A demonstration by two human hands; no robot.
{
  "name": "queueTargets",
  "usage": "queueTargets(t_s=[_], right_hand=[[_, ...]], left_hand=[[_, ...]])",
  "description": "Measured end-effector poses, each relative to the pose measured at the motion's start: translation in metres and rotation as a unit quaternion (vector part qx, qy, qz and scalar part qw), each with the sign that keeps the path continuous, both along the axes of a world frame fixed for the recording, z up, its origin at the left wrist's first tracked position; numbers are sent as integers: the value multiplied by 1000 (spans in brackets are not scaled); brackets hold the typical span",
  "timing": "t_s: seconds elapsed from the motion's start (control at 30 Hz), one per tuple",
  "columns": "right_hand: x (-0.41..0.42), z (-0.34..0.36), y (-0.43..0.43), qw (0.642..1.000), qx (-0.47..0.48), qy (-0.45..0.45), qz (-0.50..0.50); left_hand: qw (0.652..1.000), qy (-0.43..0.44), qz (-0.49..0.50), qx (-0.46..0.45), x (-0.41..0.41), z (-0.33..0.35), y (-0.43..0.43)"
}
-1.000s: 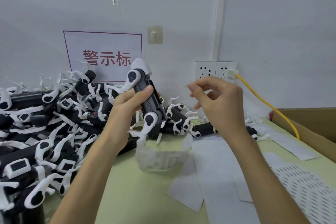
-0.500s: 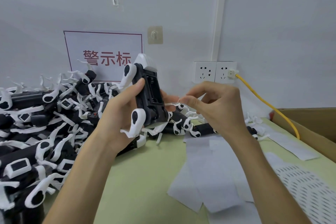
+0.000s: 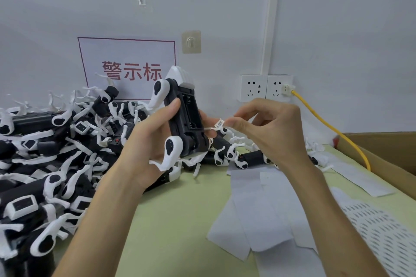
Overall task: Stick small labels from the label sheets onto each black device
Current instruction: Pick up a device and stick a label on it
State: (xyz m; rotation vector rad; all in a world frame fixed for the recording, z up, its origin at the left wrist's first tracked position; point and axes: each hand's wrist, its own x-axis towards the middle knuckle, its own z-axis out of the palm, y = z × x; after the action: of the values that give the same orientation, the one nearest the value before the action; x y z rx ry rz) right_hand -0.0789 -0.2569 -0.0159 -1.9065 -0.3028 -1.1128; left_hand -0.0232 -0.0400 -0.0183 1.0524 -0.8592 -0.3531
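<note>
Head view, nearest first: white paper label sheets [image 3: 265, 216] lie on the pale green table [image 3: 171, 220]. Above them my left hand [image 3: 146, 148] grips one black plastic device with white legs [image 3: 186, 123] upright; my right hand [image 3: 270, 132] pinches a small white printed label [image 3: 220, 123] just beside its open underside, not yet stuck. Beyond, a large heap of identical devices [image 3: 45, 153] waits; I cannot tell which carry labels.

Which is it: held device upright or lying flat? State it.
Upright, slightly tilted: the left hand grips the device on end, its white cap topmost, above the table.
</note>
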Motion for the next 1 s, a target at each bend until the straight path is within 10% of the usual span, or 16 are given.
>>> queueTargets(t_s=[1.0], right_hand=[[0, 10, 32, 945, 254, 136, 156]], left_hand=[[999, 21, 6, -30, -11, 4, -9]])
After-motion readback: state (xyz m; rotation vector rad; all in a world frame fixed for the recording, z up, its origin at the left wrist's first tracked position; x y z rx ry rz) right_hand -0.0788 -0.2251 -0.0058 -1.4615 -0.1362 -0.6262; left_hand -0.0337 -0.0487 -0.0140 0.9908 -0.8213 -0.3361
